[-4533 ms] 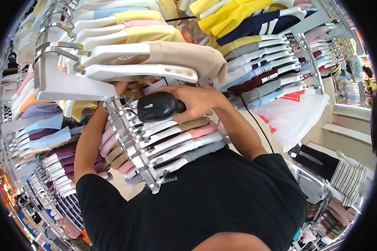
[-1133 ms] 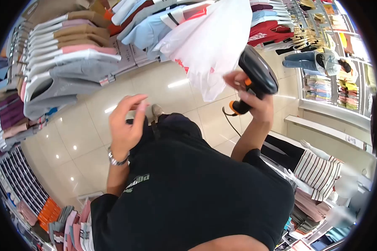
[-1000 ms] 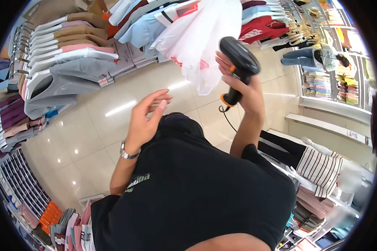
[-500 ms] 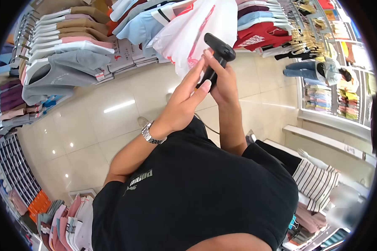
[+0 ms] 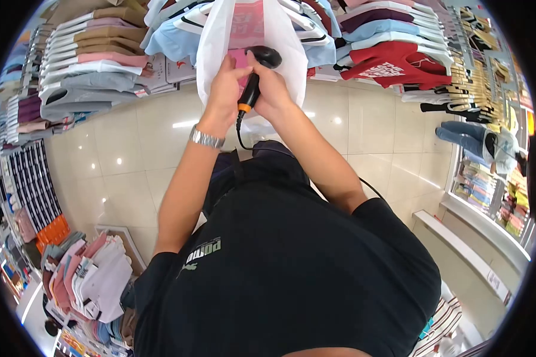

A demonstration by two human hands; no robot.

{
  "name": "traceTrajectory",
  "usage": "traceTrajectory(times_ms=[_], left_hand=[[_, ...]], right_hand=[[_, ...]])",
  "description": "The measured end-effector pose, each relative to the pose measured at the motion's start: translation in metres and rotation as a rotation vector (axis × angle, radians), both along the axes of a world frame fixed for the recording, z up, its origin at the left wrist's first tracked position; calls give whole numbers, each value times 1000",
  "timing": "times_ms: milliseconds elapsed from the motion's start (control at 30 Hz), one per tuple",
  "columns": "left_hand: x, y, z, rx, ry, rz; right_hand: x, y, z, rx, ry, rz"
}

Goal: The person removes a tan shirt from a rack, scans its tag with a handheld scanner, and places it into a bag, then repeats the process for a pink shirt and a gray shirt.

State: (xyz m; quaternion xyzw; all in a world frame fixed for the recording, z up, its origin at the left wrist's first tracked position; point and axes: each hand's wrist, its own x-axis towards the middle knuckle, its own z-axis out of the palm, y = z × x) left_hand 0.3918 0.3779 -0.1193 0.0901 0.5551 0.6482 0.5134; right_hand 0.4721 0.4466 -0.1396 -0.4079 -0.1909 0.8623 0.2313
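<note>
My right hand point(image 5: 271, 89) is wrapped around the handle of a black handheld scanner point(image 5: 251, 92), its thumb up near the rounded head. An orange collar marks the bottom of the handle, where a black cord point(image 5: 239, 131) curves down toward my waist. Close against the scanner's left side, my left hand point(image 5: 225, 89) is closed on a flat pink item point(image 5: 238, 58), thumb pointing across it to the scanner; its fingertips are partly hidden. Behind both hands hangs a white plastic bag point(image 5: 292, 71) with pink print.
Hanging shirts fill the racks ahead, including a red T-shirt point(image 5: 393, 64) and grey tops point(image 5: 89, 98). Glossy tiles point(image 5: 125, 143) cover the floor. A person point(image 5: 488, 143) in jeans is at the far right. Folded clothes point(image 5: 92, 273) lie at lower left, a low white ledge point(image 5: 458, 253) at right.
Both hands and the scanner have moved left in view, and the scanner's head now points the other way. The bag now spreads behind the hands, and the pink item shows.
</note>
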Motion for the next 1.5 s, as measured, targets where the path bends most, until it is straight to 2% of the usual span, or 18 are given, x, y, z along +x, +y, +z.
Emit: traceTrajectory(times_ms=[67, 167, 300, 367, 433, 500, 567, 667, 767, 833, 867, 933, 1033, 1067, 1200, 1300, 1400, 1500], left_hand=[[-4, 13, -5, -61, -82, 29], [-8, 17, 12, -160, -89, 82], [-10, 29, 5, -172, -41, 168], [-12, 37, -15, -209, 25, 181], [-23, 54, -63, -252, 189, 148], [-19, 73, -89, -322, 596, 169], [-18, 85, -102, -427, 864, 117], [-48, 85, -81, -530, 480, -439], [-61, 96, -157, -775, 1204, -615], [-57, 97, -159, -817, 1122, -360], [-54, 95, -161, -810, 1109, -300], [-45, 88, -138, -770, 1117, -245], [-49, 84, -104, -760, 1019, -394], [-53, 85, -102, -764, 965, -463], [-54, 84, -97, -720, 868, -438], [-46, 73, -121, -511, 1182, -179], [-23, 60, -69, -430, 1030, -95], [0, 38, -39, -323, 1263, -58]], right_hand=[[0, 6, -11, -67, 14, -36], [2, 9, -17, -63, 41, -60], [-2, 20, -23, -44, 121, -109], [3, 20, -18, -87, 111, -86], [4, 20, -17, -132, 97, -74], [1, 22, -21, -168, 109, -67], [-3, 21, -30, -179, 158, -74], [-4, 19, -43, -149, 130, -73], [-7, 20, -37, -123, 101, -86], [-13, 20, -44, -113, 128, -124], [-14, 22, -49, -110, 110, -126], [-13, 22, -43, -111, 59, -118], [-12, 21, -39, -146, 16, -130], [-13, 22, -41, -141, 19, -121], [-8, 23, -35, -118, 3, -57], [-6, 28, -41, -108, 57, -55], [-1, 30, -30, -111, 87, -70], [4, 33, -17, -102, 155, -76]])
